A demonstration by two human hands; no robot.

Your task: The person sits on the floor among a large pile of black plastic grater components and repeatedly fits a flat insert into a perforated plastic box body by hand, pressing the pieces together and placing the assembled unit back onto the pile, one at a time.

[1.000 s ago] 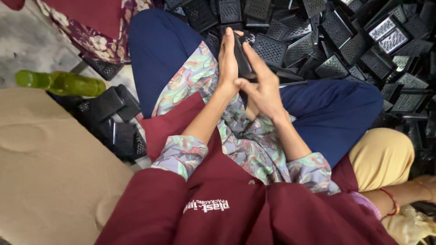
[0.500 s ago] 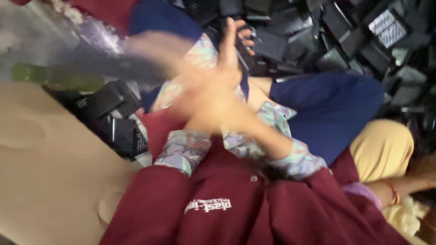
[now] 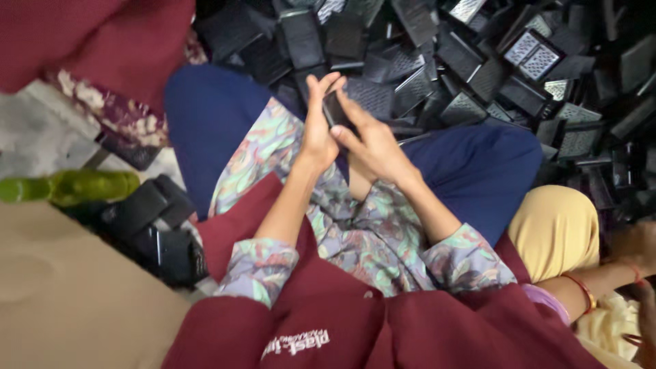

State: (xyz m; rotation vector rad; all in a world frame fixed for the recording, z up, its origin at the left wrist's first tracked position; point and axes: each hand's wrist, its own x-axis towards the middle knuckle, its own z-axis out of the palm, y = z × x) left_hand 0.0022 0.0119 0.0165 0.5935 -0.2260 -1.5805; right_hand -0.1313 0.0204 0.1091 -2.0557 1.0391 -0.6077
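I sit cross-legged in blue trousers and a patterned tunic under a maroon apron. My left hand [image 3: 318, 126] and my right hand [image 3: 369, 140] meet over my lap, both closed around one small black plastic piece [image 3: 335, 108]. The left fingers wrap its left side; the right fingers press on its front. Most of the piece is hidden by the fingers. Just beyond my hands lies a large heap of black grated plastic parts [image 3: 471, 68].
A green bottle [image 3: 75, 186] lies at the left beside a small stack of black parts [image 3: 154, 229]. A tan sack or cushion [image 3: 61, 301] fills the lower left. Another person in yellow [image 3: 557, 229] sits at my right, an arm with a red bangle [image 3: 588, 290] showing.
Half a second ago the view blurred as my hands swung leftwards. They are back together over my lap, holding a black piece much as one second ago.
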